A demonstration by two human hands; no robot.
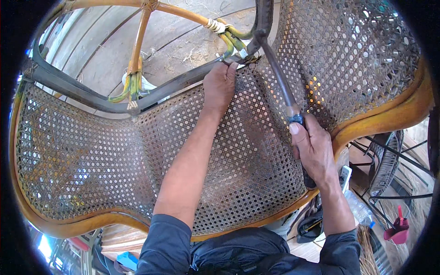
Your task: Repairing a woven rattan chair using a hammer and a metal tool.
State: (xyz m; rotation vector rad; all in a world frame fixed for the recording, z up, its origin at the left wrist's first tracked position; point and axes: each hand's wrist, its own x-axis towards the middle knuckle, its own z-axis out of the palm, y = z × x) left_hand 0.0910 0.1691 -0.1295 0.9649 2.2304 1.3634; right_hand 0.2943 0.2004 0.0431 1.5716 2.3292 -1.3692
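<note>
A large woven cane chair panel (197,156) with a curved yellow-brown rattan rim spreads before me. My left hand (220,85) reaches to its far edge. Its fingers are pinched together against the dark frame rail (176,85); what they hold there is too small to make out. My right hand (314,149) is wrapped round the handle of a long tool (279,80) with a dark tapering shaft and a blue band. The tool's far tip meets or overlaps the dark frame, so its head is hard to tell from the frame.
Beyond the rail, rattan struts (140,41) with bound joints stand over a plank floor (96,32) strewn with fibre scraps. At the lower right are a clear plastic bottle (360,208), a pink container (398,231) and a black-framed woven chair (385,160).
</note>
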